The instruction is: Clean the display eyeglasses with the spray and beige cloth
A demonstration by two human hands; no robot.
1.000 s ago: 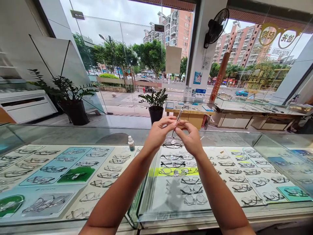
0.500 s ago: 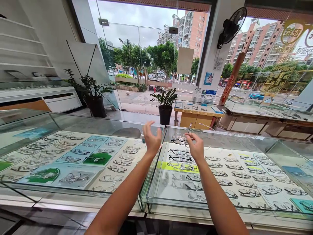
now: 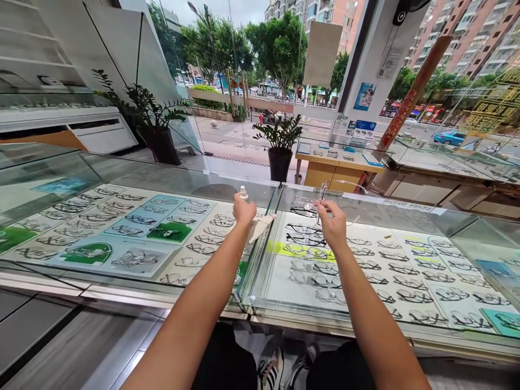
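A small white bottle (image 3: 243, 193) is grasped by the left hand (image 3: 244, 210), whose fingers are closed around it so that only its upper part and cap are left exposed; it is held upright over the far part of the left glass display case (image 3: 170, 168). A pair of clear-lensed glasses (image 3: 323, 190) is pinched between the thumb and fingers of the right hand (image 3: 333, 223), the rest of that hand being loosely curled. The glasses are held above the far part of the right display case (image 3: 410, 208), with the front seen nearly edge-on and a thin temple extended to the right. A beige cloth (image 3: 260, 228) is laid on the glass near the seam between the cases, to the right of the left hand and nearer than the bottle. Beneath the glass, rows of spectacle frames (image 3: 413, 296) are displayed on pale and coloured panels, a yellow strip (image 3: 276, 247) being seen in the right case and a green patch (image 3: 169, 232) in the left. Beyond the cases, a potted plant (image 3: 280, 162) is placed near a wooden-fronted display table (image 3: 325, 176). Striped shoes (image 3: 271, 371) are seen at the near side.
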